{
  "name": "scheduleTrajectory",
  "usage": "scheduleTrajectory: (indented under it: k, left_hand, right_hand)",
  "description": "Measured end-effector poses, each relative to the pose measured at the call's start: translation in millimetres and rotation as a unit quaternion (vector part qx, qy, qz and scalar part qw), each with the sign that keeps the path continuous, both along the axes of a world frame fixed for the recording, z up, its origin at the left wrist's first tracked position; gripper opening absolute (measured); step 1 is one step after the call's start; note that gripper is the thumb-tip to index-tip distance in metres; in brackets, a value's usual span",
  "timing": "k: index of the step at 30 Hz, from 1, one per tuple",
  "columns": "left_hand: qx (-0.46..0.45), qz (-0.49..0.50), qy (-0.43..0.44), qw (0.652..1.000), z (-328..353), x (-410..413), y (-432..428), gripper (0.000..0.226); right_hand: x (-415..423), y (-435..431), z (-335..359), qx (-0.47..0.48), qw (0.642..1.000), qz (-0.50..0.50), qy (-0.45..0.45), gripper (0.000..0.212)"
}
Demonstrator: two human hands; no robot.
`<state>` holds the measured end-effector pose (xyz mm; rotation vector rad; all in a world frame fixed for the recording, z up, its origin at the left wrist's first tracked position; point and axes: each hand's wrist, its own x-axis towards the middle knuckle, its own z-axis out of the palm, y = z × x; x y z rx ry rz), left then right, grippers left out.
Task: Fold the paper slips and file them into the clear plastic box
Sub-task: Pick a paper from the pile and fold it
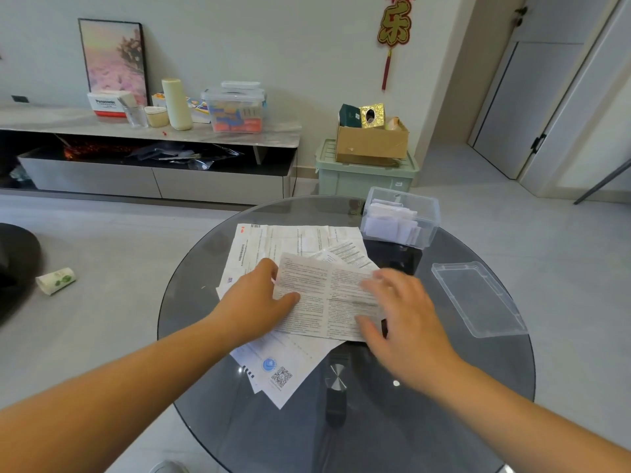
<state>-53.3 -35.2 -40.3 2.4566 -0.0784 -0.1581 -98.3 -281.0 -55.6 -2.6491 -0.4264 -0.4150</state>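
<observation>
A printed paper slip (324, 295) lies unfolded on top of a pile of larger sheets (273, 240) on the round glass table (426, 421). My left hand (259, 302) pinches the slip's left edge between thumb and fingers. My right hand (399, 315) lies over its right edge with fingers spread, blurred by motion. The clear plastic box (401, 216) stands at the table's far side, lidless, with several folded slips inside. Its clear lid (478, 298) lies flat to the right.
Another sheet with a QR code (280, 373) sticks out of the pile toward me. A green storage bin (365, 175) with a cardboard box on it stands behind the table. A small roll (56, 279) lies on the floor at left.
</observation>
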Motion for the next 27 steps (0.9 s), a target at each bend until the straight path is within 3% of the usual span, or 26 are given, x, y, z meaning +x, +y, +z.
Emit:
scheduleTrajectory:
  k: [3, 5, 8, 11, 15, 21, 27]
  left_hand:
    - [0.036, 0.011, -0.016, 0.999, -5, -3, -6, 0.073]
    - [0.111, 0.003, -0.073, 0.991, -8, -5, -7, 0.085]
    - [0.206, -0.090, -0.154, 0.962, -10, -10, -8, 0.077]
    - [0.234, -0.190, -0.100, 0.948, -15, -15, -10, 0.063]
    - [0.248, -0.197, -0.056, 0.947, -15, -13, -10, 0.054]
    - [0.259, -0.220, -0.038, 0.940, -13, -11, -6, 0.054]
    - [0.251, -0.202, -0.098, 0.942, -4, -10, -5, 0.065]
  right_hand:
    - [1, 1, -7, -0.094, 0.989, 0.096, 0.065, 0.054]
    - [2, -1, -11, -0.131, 0.980, 0.110, 0.103, 0.063]
    - [7, -3, -15, -0.126, 0.981, 0.099, 0.108, 0.063]
    - [11, 1, -14, -0.111, 0.984, 0.089, 0.106, 0.047]
    - [13, -1, -14, -0.103, 0.985, 0.095, 0.101, 0.032]
    - [17, -25, -11, -0.096, 0.986, 0.105, 0.083, 0.055]
    - [17, -26, -6, -0.061, 0.990, 0.081, 0.095, 0.026]
